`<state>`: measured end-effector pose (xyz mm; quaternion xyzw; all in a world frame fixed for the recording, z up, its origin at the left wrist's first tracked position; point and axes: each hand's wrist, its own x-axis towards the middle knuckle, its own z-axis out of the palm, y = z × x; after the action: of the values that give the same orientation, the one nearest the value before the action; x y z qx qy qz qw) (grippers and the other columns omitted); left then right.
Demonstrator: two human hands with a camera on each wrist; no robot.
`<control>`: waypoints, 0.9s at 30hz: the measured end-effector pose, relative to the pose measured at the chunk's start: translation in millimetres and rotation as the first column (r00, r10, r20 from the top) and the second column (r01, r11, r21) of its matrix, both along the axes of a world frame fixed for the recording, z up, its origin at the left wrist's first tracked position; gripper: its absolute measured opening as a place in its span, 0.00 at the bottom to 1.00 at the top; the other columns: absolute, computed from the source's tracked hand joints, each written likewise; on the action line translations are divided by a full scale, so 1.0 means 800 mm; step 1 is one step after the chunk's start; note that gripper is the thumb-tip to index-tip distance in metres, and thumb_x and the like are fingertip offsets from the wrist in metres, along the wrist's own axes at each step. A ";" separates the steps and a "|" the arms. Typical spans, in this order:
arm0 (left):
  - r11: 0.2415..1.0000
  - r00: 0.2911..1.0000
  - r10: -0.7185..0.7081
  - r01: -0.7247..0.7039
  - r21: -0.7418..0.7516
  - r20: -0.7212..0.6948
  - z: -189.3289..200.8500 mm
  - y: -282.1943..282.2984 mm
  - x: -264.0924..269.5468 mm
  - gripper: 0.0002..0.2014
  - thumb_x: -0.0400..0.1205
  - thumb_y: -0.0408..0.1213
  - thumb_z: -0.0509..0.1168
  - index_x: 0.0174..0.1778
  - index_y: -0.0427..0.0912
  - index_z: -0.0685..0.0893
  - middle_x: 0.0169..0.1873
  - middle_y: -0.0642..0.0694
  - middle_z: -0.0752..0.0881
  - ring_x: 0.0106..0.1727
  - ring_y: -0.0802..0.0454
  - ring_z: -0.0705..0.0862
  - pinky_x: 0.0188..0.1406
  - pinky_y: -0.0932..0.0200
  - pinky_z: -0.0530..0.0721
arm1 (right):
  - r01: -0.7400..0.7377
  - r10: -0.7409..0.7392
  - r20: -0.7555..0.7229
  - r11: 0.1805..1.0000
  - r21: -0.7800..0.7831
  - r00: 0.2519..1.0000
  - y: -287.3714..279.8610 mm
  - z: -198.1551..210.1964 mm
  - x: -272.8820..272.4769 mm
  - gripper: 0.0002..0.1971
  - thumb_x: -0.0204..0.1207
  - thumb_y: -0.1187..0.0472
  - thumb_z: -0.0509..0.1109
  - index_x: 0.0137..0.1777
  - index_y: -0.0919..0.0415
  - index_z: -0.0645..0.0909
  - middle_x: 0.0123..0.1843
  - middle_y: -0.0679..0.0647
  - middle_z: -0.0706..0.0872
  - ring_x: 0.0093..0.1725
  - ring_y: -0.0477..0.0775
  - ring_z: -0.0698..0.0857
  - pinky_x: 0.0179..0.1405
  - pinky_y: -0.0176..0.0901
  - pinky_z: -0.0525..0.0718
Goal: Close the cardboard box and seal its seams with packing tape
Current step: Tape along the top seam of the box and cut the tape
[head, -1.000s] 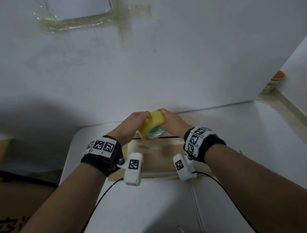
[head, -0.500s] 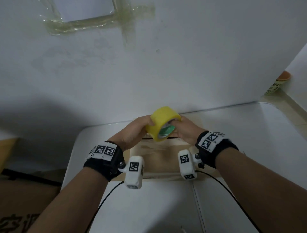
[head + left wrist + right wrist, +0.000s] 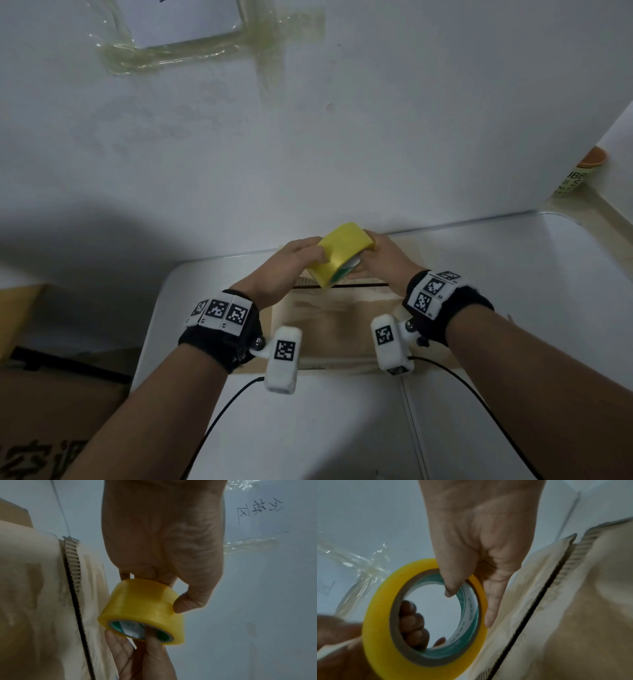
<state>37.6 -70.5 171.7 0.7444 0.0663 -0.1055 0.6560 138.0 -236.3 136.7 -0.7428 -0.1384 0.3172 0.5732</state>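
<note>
The cardboard box lies flat-topped on the white table, at about 12 o'clock from my wrists, its two top flaps folded down and meeting along a dark seam that runs from 9 o'clock to 3 o'clock; what is inside I cannot tell, since the flaps cover it. I hold the yellow tape roll in the air just over the far flap, near the wall. My left hand curls round the roll's outer band from the 9 o'clock side, thumb pressed on the yellow face and fingertips wrapped over the far rim. My right hand pinches the other side, thumb hooked inside the green-printed core and fingers laid along the outside.

Compared with half a second ago, the roll sits farther from me and a little toward 1 o'clock, both hands having gone with it, and more of its broad yellow band faces up.

The roll's axis is tilted, its open core facing down toward 5 o'clock, toward my right wrist, with the band's width running from 11 to 5 o'clock. The box's long side lies across me, 9 to 3.
</note>
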 end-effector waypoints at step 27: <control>0.982 0.988 0.070 -0.044 -0.183 0.139 0.003 -0.007 -0.004 0.22 0.77 0.36 0.59 0.60 0.22 0.77 0.56 0.25 0.80 0.57 0.40 0.77 0.66 0.39 0.71 | 0.082 -0.027 -0.355 0.986 0.143 0.935 0.000 0.008 -0.012 0.09 0.84 0.52 0.63 0.47 0.56 0.76 0.36 0.54 0.82 0.25 0.46 0.76 0.22 0.31 0.73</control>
<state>34.4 -75.8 173.9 0.6857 0.0300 -0.0380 0.7263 128.6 -236.2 143.1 -0.6307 -0.0373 0.4170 0.6534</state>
